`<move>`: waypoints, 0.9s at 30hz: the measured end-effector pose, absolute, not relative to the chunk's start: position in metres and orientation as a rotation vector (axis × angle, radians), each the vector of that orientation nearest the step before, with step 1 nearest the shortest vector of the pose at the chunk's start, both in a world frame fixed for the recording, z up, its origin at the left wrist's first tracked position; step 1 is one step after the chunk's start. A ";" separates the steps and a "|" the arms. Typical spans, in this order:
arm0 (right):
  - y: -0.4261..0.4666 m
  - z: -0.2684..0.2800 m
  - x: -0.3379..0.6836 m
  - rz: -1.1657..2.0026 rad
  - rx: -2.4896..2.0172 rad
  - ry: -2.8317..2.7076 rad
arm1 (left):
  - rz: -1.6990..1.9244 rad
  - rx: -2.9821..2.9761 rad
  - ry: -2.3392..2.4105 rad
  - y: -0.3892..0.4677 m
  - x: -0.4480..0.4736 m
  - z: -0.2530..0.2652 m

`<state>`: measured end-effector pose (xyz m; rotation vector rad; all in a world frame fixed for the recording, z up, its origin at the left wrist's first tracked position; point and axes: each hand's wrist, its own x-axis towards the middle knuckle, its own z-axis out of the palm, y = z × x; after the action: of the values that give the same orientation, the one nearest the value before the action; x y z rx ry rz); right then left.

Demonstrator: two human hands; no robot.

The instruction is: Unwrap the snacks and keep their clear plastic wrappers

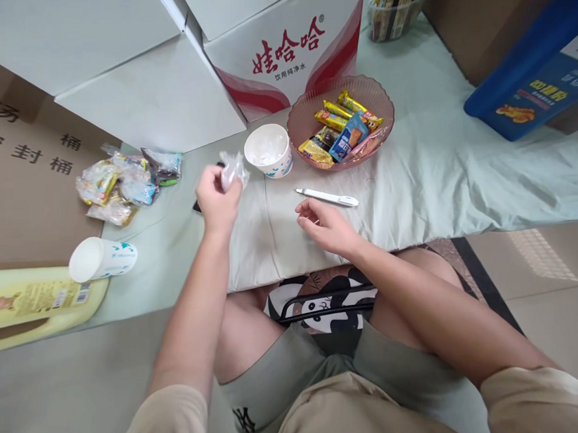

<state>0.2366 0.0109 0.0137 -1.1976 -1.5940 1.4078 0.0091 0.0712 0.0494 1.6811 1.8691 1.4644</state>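
Note:
My left hand (217,199) is closed on a crumpled piece of clear plastic wrapper (234,169), just left of a white paper cup (280,166). Clear plastic also lies inside that cup. A dark flat object (197,207) shows partly from beneath the left hand; its kind is hidden. My right hand (327,224) hovers by the table's front edge, fingers loosely bent and apart, with nothing visible in them. Just beyond it lies a white utility knife (329,198), its tip pointing left. Behind, a pink ribbed bowl (298,105) holds several wrapped snacks (345,126).
A pile of wrapped snacks and plastic (120,183) sits at left, near a tipped paper cup (119,258) and a yellow jug (41,301). White cartons (286,50) stand at the back. A blue container (525,80) and a clear tub (393,20) are at right.

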 end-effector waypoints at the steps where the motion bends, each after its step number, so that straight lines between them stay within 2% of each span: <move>1: 0.011 0.015 0.237 1.401 -1.195 -1.609 | 1.385 1.815 1.911 0.086 0.012 0.064; 5: 0.011 0.019 0.237 1.394 -1.203 -1.670 | 0.841 2.146 1.915 0.144 0.041 0.098; 9: 0.010 0.022 0.238 1.419 -1.197 -1.750 | 0.173 2.217 1.844 0.185 0.070 0.093; 11: 0.010 0.022 0.238 1.416 -1.189 -1.780 | -0.030 2.126 1.777 0.197 0.076 0.090; 16: 0.012 0.023 0.237 1.424 -1.112 -1.806 | -0.048 1.538 1.585 0.214 0.070 0.087; 23: 0.015 0.020 0.235 1.392 -1.157 -1.918 | -0.369 2.025 1.759 0.223 0.079 0.057; 27: 0.014 0.018 0.237 1.338 -1.208 -1.975 | -0.334 1.852 1.551 0.215 0.077 0.071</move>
<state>0.2370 0.0145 0.0180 -1.2078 -1.9747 1.3378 0.0774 0.2146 0.0706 1.8519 1.5512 -0.3345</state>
